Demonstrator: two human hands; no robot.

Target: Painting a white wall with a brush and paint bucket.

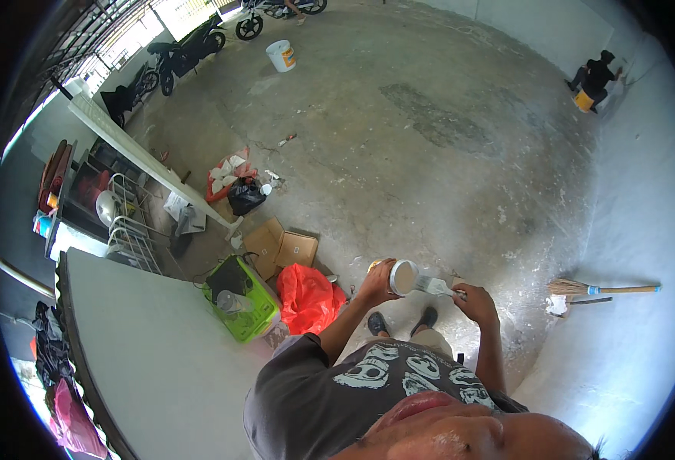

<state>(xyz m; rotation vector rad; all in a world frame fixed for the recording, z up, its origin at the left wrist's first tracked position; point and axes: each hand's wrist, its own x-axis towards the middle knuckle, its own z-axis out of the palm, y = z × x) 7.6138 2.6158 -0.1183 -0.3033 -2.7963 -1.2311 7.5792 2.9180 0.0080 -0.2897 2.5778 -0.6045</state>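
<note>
My left hand (376, 285) is wrapped round the side of a small round tub (404, 277), whose open top shows a pale beige surface. My right hand (475, 303) grips the handle of a putty knife (434, 286). Its wide, whitish blade points left, close beside the tub's rim; whether the two touch I cannot tell. Both hands are in front of my body at about waist height, above my dark shoes.
Left of me are a red plastic bag (305, 299), a green crate (249, 307) and cardboard boxes (280, 247). A broom (606, 288) lies by the right wall. Farther off are a white bucket (281, 56), motorcycles (188, 52) and a person (599, 77) sitting at the wall.
</note>
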